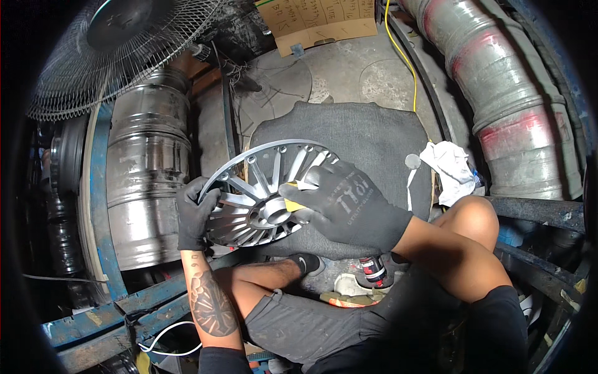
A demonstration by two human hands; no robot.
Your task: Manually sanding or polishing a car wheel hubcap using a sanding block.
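Note:
A silver multi-spoke wheel face (260,181) is tilted up in front of me, over a dark grey mat. My left hand (198,209), in a black glove, grips the wheel's left rim. My right hand (349,199), gloved too, presses a small yellow pad (294,198) against the spokes beside the centre hub. The fingers close round the pad and hide part of it. Some spokes on the right lie behind that hand.
The dark mat (349,134) lies under the wheel. Stacked metal wheel barrels stand at left (149,162) and right (498,81). A large fan (118,56) is at upper left. A white cloth (448,171) and a dark bottle (374,271) lie nearby.

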